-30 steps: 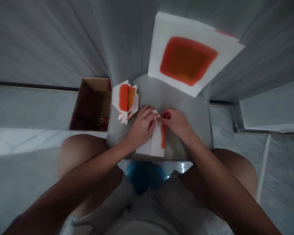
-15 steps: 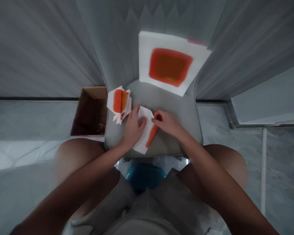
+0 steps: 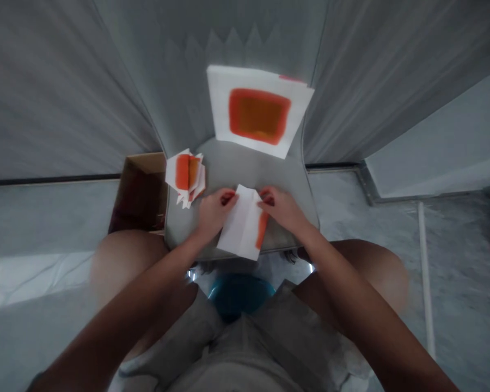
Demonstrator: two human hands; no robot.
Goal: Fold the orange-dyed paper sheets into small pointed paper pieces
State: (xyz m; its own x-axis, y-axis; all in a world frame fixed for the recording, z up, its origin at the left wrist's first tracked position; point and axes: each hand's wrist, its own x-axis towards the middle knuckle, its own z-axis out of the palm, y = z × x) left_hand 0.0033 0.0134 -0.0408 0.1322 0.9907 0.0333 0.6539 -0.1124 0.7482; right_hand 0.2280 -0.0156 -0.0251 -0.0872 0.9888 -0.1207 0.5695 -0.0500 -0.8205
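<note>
A folded white paper [image 3: 242,228] with an orange strip along its right edge lies on a grey seat [image 3: 245,169] in front of me. My left hand [image 3: 213,211] pinches its upper left corner, fingers curled. My right hand [image 3: 281,209] pinches the upper right corner. A small pile of folded white and orange papers [image 3: 185,175] sits at the seat's left edge. A stack of flat white sheets [image 3: 258,109] with an orange square leans against the seat's back.
An open brown cardboard box [image 3: 138,193] stands on the floor left of the seat. A blue round object [image 3: 239,294] shows between my knees. Grey walls and a pale floor surround the seat; a white pipe [image 3: 423,272] runs along the floor at right.
The folded paper has turned and now lies straighter, with both hands moved to its top corners. The camera has tilted, so everything sits lower and further left in view.
</note>
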